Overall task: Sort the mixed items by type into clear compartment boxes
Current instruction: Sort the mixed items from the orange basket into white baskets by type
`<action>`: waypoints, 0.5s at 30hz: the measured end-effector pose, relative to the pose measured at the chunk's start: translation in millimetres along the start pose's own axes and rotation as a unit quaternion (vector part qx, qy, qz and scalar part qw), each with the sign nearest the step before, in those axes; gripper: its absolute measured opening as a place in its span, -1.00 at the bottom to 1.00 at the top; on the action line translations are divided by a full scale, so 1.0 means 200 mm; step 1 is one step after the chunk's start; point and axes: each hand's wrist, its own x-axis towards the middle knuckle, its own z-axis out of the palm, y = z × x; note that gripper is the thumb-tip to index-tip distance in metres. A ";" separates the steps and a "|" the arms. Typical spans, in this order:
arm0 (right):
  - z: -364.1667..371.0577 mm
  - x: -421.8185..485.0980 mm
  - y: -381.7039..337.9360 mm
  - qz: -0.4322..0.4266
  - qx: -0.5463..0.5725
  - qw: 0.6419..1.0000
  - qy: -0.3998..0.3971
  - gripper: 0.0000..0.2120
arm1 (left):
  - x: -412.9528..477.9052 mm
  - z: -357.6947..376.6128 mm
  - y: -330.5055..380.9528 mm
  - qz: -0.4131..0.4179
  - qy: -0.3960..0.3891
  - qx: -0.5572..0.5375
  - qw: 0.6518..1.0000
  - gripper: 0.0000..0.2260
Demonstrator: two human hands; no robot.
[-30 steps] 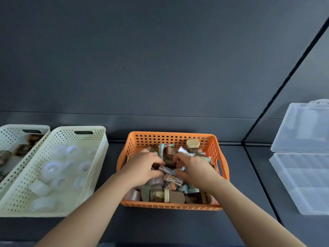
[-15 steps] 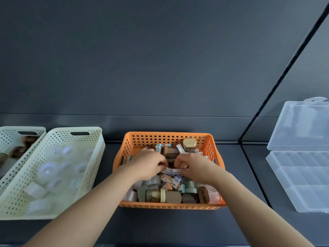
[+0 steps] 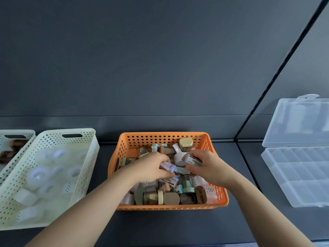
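A dark grey table [image 3: 178, 229] meets a dark wall [image 3: 142, 59]. At the left, two cream baskets touch: one [image 3: 53, 141] holds white tape rolls [image 3: 38, 177], the other [image 3: 16, 141] brown items [image 3: 7, 155].

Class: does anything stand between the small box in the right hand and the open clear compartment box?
Only the orange perforated basket's right wall, beside the right hand holding the green-and-white box. Nothing else shows before the clear plastic compartment box.

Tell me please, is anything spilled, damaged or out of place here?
Nothing stands out. The orange basket holds a jumbled heap, but nothing lies outside it. The white rolls sit inside the cream basket, and the clear compartment box stands open on the right.
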 end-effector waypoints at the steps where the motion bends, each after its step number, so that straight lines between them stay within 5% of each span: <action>1: 0.00 0.00 0.01 0.004 -0.009 1.000 0.002 -0.89 | 0.01 0.00 0.01 -0.002 -0.014 0.024 1.000 -0.72; 7: 0.03 0.00 0.01 0.008 -0.038 0.999 -0.003 -0.82 | 0.04 -0.03 0.02 -0.002 -0.101 0.115 0.988 -0.73; 15: 0.05 -0.01 -0.01 0.013 -0.053 0.998 -0.018 -0.91 | 0.02 0.01 0.02 -0.019 -0.089 0.141 0.986 -0.69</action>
